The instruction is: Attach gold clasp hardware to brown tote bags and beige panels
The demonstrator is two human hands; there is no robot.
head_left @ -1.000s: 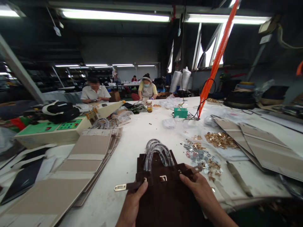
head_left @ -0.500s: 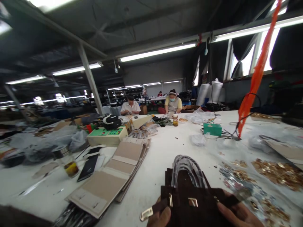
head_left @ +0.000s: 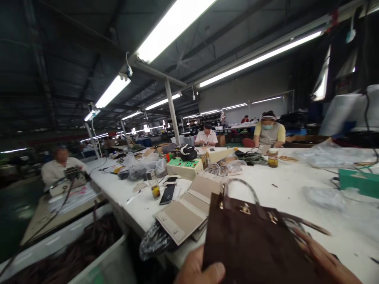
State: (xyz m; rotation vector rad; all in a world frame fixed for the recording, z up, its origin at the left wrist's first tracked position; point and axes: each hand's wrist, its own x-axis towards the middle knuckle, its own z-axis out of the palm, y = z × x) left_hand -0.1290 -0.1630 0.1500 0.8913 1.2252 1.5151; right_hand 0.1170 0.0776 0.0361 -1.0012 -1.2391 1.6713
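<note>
A dark brown suede handbag point(head_left: 254, 244) with gold clasps and plastic-wrapped handles is lifted off the white table point(head_left: 296, 189), tilted toward the left. My left hand point(head_left: 197, 270) grips its lower left edge with the thumb on the front. My right hand point(head_left: 325, 258) holds its right side near a strap, fingers partly blurred.
A stack of beige card panels point(head_left: 189, 211) lies just left of the bag. Behind it are a green-topped machine point(head_left: 186, 165), a jar point(head_left: 272, 157), a green box point(head_left: 358, 181) and plastic bags. A bin of brown bags point(head_left: 79, 252) stands at lower left. Other people sit at tables beyond.
The view has swung left and up. The bag has been lifted off the table and carried leftward, held by both hands; the gold hardware piles have left the view.
</note>
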